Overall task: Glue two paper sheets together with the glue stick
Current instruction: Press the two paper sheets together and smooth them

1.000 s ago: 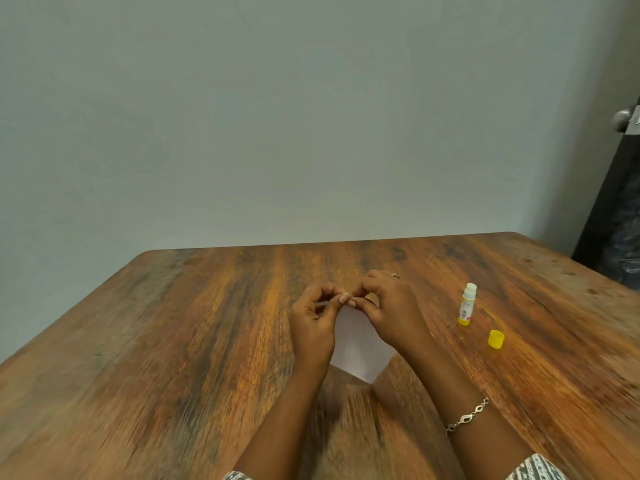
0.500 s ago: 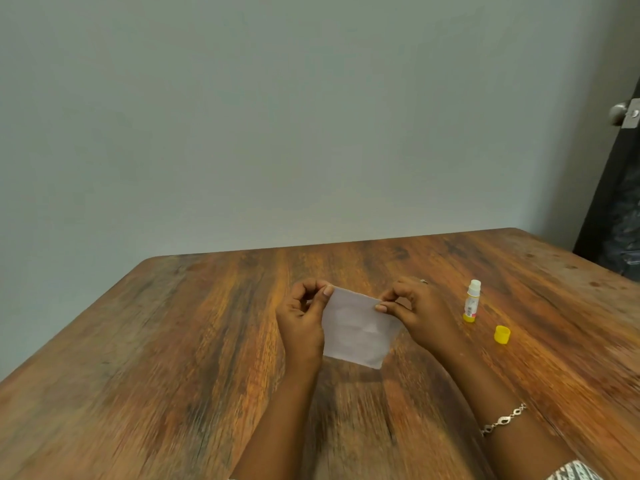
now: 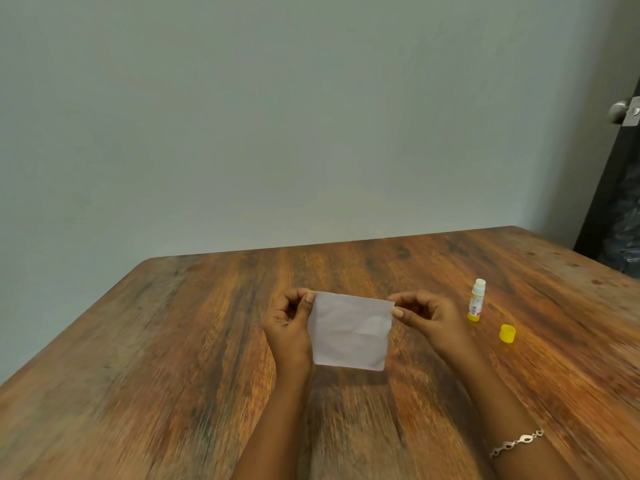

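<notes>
A small white paper sheet (image 3: 349,330) hangs upright above the wooden table (image 3: 173,341), facing me. My left hand (image 3: 289,323) pinches its top left corner and my right hand (image 3: 427,318) pinches its top right corner. I cannot tell whether it is one sheet or two pressed together. The glue stick (image 3: 477,300) stands upright and uncapped on the table to the right of my right hand, apart from it. Its yellow cap (image 3: 507,333) lies on the table a little nearer to me.
A plain wall runs behind the table's far edge. A dark door with a metal knob (image 3: 621,111) stands at the far right. The table's left edge slants toward me.
My hands have moved apart from the middle to the sheet's top corners. The paper has spread out from a narrow fold to a flat, fully shown sheet held between them.
</notes>
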{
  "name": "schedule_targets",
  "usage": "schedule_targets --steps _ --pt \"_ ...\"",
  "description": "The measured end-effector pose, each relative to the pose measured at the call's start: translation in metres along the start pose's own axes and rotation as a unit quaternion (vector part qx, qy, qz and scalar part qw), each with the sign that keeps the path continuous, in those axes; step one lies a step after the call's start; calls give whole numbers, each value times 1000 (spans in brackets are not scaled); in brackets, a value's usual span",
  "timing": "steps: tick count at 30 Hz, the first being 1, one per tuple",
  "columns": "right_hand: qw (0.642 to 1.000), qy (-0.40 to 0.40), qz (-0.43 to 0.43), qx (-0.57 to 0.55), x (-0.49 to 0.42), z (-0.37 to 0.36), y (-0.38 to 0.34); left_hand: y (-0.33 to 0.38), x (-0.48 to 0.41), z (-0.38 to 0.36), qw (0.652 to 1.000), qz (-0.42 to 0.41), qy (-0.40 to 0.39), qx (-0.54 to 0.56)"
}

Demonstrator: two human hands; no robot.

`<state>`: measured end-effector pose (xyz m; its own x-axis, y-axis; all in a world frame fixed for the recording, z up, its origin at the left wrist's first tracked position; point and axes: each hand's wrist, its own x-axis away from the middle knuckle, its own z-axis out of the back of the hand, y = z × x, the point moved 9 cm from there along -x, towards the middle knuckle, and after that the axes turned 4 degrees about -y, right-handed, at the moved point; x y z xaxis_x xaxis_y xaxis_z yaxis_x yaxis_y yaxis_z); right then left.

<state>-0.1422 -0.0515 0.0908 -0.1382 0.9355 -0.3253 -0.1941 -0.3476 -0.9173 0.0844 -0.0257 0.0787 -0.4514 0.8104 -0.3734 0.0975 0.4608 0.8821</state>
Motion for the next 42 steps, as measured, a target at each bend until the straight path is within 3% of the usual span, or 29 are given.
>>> schedule_targets --steps 3,9,12,15,16,19,21,28,33,42 --pt "999 -17 -18 -48 2 -12 7 -2 0 3 1000 4 4 7" --pt "997 63 -21 -36 -1 -12 11 -9 3 10 999 38 13 12" --pt "997 78 -4 -11 -1 -13 7 15 5 17 995 -53 27 -75" --pt "995 89 27 25 0 -14 -1 66 19 -8 923 -287 -31 -255" --pt "995 90 40 35 1 -15 -4 72 24 -24 896 -322 -76 -295" --pt "991 87 75 65 4 -21 -16 69 33 -68 843 -330 -200 -374" --pt "989 82 92 79 7 -26 -22 61 36 -83 828 -316 -240 -397" --pt "984 64 110 122 9 -34 -29 48 23 -80 847 -248 -257 -393" --pt "984 24 101 144 6 -44 -29 45 25 -76 841 -247 -252 -411" --pt "973 -13 102 207 7 -40 -21 51 23 -72 869 -241 -223 -371"
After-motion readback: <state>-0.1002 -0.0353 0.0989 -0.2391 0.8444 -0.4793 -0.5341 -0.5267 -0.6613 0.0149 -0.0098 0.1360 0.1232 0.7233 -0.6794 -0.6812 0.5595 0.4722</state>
